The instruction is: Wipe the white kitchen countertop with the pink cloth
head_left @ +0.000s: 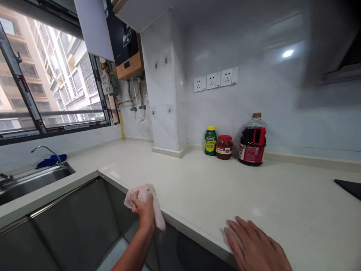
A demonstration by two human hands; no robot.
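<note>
My left hand (143, 207) is closed on a pale pink cloth (144, 190) at the front edge of the countertop (194, 195). Part of the cloth lies on the top, and one end hangs down over the edge. Farther right, my right hand (255, 246) rests palm down on the white surface, fingers stretched out, holding nothing.
Along the wall stand a green bottle with a yellow cap (210, 142), a red-lidded jar (224, 147) and a large dark jug (252, 145). A black flat object (349, 188) lies at far right. At left are a sink (53, 176) and a blue cloth (50, 162).
</note>
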